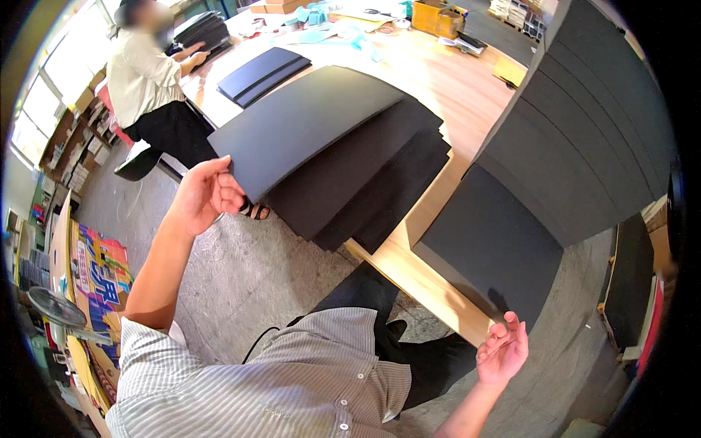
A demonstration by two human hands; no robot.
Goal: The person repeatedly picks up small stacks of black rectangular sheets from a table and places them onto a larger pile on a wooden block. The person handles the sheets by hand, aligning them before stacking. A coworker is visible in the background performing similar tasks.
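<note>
My left hand (208, 193) is closed on the near-left corner of a black sheet (310, 120), thumb and fingers at its edge. That sheet rests at a slant over several more black sheets (365, 175), fanned out and jutting past the table's near edge. My right hand (504, 350) is raised, its fingers loosely bent and apart, with nothing in it. Close beyond it lies a thick black slab or stack (493, 244) on the table corner. Behind that stands a tall stack of black panels or blocks (577, 131).
A wooden table (467, 95) spans the middle. Across it, a person (150, 80) handles a black pile (201, 33). Nearer is a small stack of dark sheets (263, 73). A yellow box (437, 18) and blue scraps (350, 40) lie farther back. A fan (57, 306) is at left.
</note>
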